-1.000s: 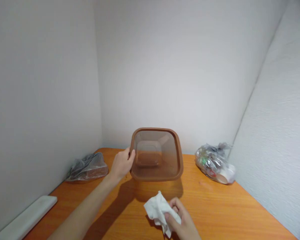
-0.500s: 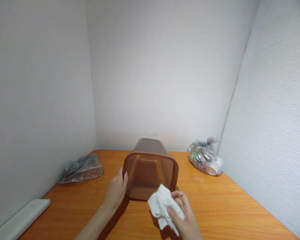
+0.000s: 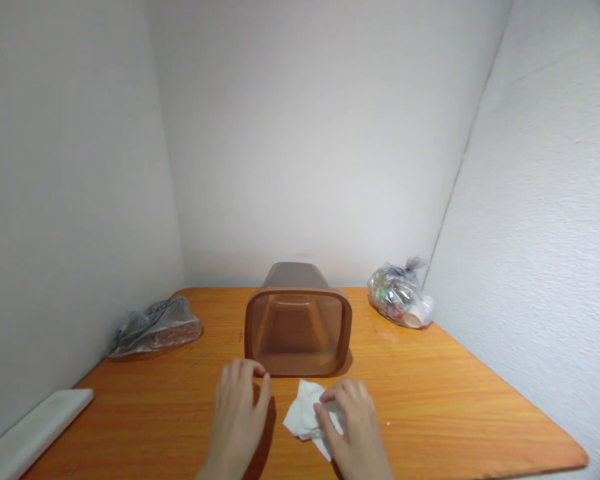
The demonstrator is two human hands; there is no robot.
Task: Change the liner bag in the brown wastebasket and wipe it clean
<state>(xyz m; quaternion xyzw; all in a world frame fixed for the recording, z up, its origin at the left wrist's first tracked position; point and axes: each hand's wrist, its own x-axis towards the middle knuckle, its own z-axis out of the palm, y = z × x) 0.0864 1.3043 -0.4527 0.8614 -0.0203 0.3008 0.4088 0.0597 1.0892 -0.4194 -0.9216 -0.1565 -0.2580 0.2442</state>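
Note:
A brown plastic bin lies on its side on the wooden table, its wide mouth facing me. Just in front of the rim's lower left corner is my left hand, fingers loosely curved and apart from the thumb, holding nothing. My right hand has its fingers curled over a crumpled white tissue, low over the table in front of the bin. Part of the tissue is hidden under that hand.
A knotted clear bag of rubbish sits at the back right by the wall. On the left lie a crumpled grey plastic bag and a long white object. The wooden table meets walls at its back and sides.
My left hand has let go of the bin's rim and come down toward me. The right hand and tissue have moved slightly away from the bin. The view has tilted a little.

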